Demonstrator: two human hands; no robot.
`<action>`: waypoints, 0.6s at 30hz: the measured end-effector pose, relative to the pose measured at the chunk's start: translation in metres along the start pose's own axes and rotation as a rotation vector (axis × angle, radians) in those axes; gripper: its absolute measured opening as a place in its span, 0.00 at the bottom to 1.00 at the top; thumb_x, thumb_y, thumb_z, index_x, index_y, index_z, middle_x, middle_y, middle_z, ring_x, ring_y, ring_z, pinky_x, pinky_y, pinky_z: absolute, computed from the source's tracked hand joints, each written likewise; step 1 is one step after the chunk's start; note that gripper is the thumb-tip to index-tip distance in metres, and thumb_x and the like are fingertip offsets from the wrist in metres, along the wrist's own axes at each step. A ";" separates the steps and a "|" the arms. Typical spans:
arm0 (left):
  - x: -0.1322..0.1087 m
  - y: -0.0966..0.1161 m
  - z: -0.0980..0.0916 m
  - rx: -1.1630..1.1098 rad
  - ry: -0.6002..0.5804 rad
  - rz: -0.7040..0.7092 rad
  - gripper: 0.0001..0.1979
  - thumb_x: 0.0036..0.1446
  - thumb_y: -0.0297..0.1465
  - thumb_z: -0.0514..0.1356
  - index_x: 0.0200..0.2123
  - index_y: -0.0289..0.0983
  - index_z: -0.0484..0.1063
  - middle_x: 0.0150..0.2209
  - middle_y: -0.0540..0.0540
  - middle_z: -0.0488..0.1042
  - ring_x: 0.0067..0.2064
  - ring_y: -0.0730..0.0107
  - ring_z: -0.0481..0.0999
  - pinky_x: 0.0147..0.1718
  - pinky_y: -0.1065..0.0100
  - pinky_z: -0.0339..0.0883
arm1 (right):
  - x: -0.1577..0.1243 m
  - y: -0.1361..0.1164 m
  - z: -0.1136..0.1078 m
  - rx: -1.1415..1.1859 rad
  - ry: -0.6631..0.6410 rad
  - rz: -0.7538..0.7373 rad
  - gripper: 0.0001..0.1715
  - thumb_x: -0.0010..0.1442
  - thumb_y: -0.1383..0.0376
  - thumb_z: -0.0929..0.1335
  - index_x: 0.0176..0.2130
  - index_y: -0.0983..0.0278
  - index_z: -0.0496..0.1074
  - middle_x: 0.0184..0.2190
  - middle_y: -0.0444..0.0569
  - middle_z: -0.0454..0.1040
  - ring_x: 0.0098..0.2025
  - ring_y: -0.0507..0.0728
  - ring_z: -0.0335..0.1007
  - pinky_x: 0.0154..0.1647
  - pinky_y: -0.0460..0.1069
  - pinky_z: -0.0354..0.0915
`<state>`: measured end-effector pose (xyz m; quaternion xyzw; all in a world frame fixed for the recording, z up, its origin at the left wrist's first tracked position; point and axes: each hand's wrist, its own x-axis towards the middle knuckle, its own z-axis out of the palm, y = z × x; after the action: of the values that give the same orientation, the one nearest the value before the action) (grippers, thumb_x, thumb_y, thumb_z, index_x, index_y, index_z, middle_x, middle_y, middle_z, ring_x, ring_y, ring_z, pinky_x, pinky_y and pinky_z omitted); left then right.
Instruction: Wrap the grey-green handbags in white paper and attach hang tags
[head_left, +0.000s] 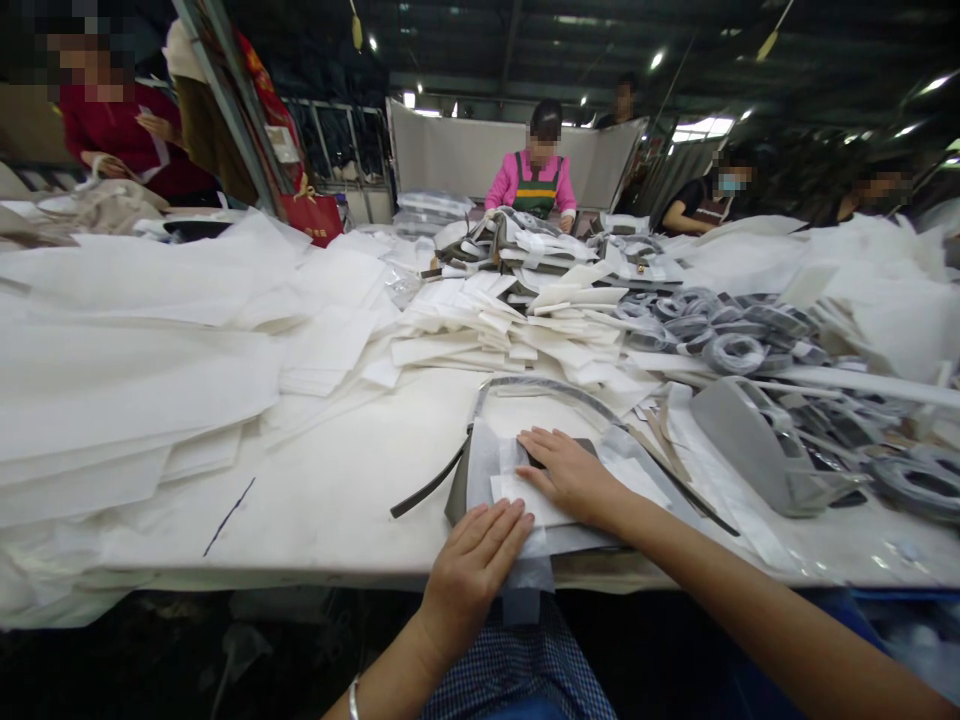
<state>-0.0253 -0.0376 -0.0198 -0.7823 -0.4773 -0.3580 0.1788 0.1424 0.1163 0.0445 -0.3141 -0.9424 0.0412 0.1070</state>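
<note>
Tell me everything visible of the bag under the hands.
The bag lies on the table, near its front edge. It looks grey-brown and leather-like, though pale translucent wrapping and white sheets hide much of it. A film-wrapped handle arches away from the person, and dark strap ends stick out at both sides. The right hand rests on top, by a dark patch; the left hand presses near the front. Its closure cannot be made out.

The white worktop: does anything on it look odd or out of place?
One thing: a short, dark, slanted line on a bare part of the white worktop, to the left of the grey bag. It stands out against the plain surface; I can't tell whether it is ink, thread or a cut.
</note>
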 end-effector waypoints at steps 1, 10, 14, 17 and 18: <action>0.000 0.000 0.000 0.001 0.006 -0.004 0.20 0.72 0.24 0.46 0.61 0.35 0.68 0.60 0.45 0.72 0.62 0.65 0.70 0.62 0.61 0.64 | 0.003 0.000 0.004 -0.025 -0.038 0.004 0.26 0.68 0.58 0.65 0.59 0.70 0.70 0.60 0.62 0.71 0.65 0.69 0.62 0.66 0.68 0.58; -0.002 -0.003 0.002 -0.044 -0.001 -0.011 0.19 0.71 0.25 0.47 0.60 0.35 0.69 0.58 0.43 0.74 0.60 0.66 0.71 0.62 0.62 0.65 | 0.032 -0.013 0.007 -0.010 -0.175 -0.177 0.17 0.71 0.62 0.62 0.51 0.67 0.74 0.50 0.57 0.78 0.59 0.61 0.70 0.70 0.64 0.48; -0.001 -0.003 0.000 -0.038 -0.015 -0.004 0.19 0.71 0.24 0.48 0.60 0.34 0.69 0.57 0.43 0.75 0.60 0.65 0.72 0.60 0.61 0.67 | 0.033 -0.019 0.012 -0.074 -0.116 -0.137 0.15 0.70 0.65 0.62 0.46 0.68 0.76 0.44 0.58 0.80 0.54 0.62 0.73 0.69 0.66 0.50; 0.000 -0.003 -0.001 -0.038 -0.006 -0.018 0.19 0.71 0.24 0.48 0.60 0.35 0.69 0.57 0.44 0.75 0.59 0.66 0.73 0.60 0.62 0.68 | 0.010 -0.022 0.009 0.018 -0.001 -0.130 0.15 0.68 0.68 0.63 0.50 0.67 0.74 0.49 0.58 0.79 0.58 0.64 0.71 0.65 0.65 0.59; 0.000 -0.003 -0.001 -0.040 -0.005 -0.023 0.19 0.71 0.24 0.48 0.60 0.35 0.69 0.57 0.45 0.75 0.59 0.66 0.73 0.60 0.62 0.68 | -0.003 -0.022 0.006 0.069 0.059 -0.142 0.16 0.68 0.68 0.64 0.52 0.66 0.74 0.50 0.57 0.79 0.58 0.63 0.71 0.64 0.64 0.62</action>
<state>-0.0280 -0.0366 -0.0195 -0.7810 -0.4796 -0.3677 0.1577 0.1306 0.0969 0.0411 -0.2438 -0.9568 0.0568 0.1482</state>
